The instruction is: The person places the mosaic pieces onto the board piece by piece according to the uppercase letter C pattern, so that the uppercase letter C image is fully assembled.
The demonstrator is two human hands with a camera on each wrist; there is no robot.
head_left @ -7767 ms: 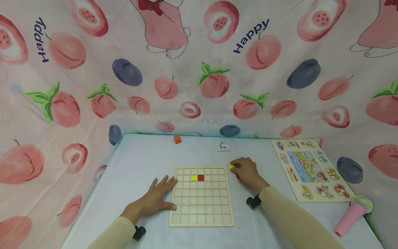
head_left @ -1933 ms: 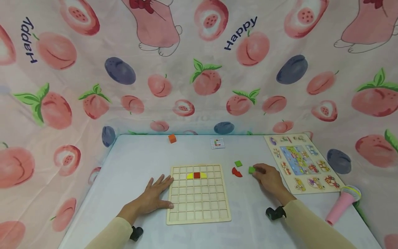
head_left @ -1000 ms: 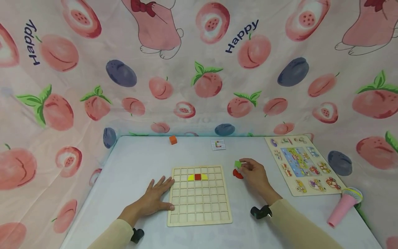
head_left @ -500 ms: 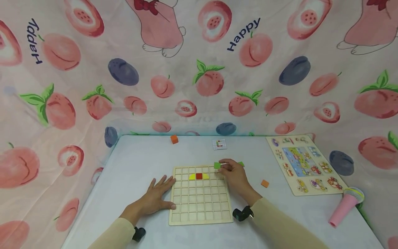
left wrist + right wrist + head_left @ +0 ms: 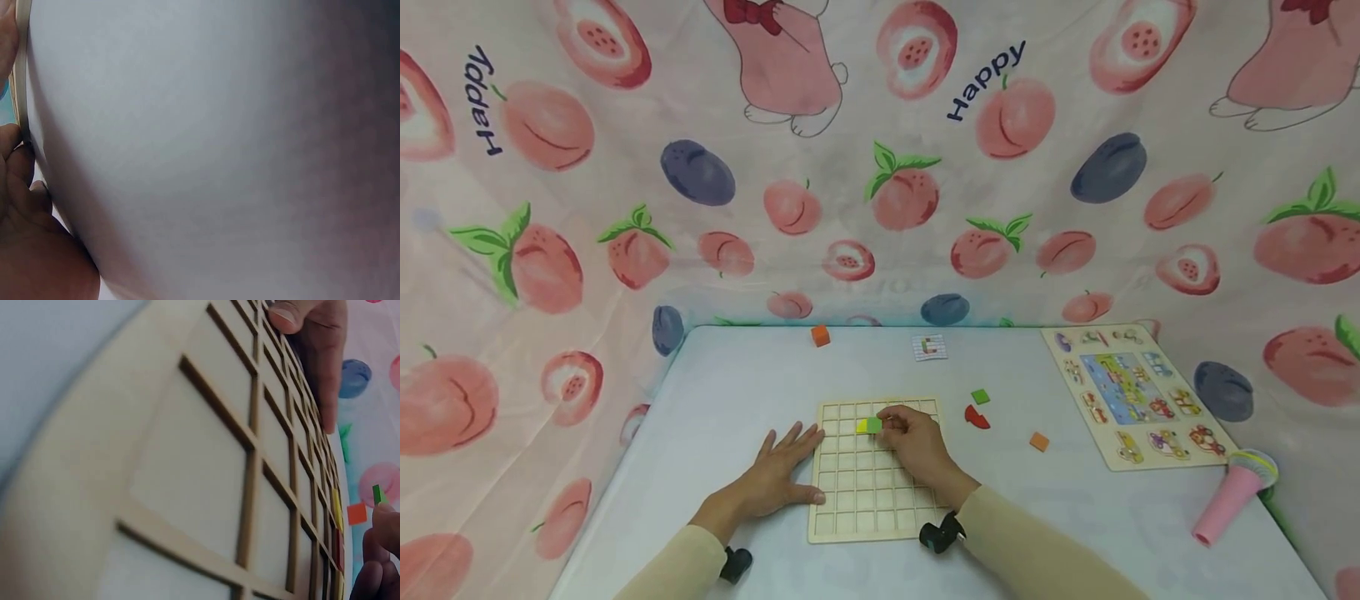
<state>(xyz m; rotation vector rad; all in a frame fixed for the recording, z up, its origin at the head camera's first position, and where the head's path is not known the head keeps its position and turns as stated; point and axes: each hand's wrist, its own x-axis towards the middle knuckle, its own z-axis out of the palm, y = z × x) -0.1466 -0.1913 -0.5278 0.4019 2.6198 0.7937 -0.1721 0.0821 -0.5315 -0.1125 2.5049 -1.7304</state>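
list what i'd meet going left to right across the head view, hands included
Going by their middles: left hand → orange block → held green square → right hand → red piece → flat orange square → picture board → pink microphone.

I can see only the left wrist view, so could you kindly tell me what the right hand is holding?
Observer: The right hand pinches a green piece over the grid board.
Operator: Thank you. Which loose pieces lie to the board's right?
Observer: In the head view, a second green piece, a curved red piece and an orange piece.
Operator: And what sits on the board, please?
Observer: The right wrist view shows a red tile in line between two yellow tiles.
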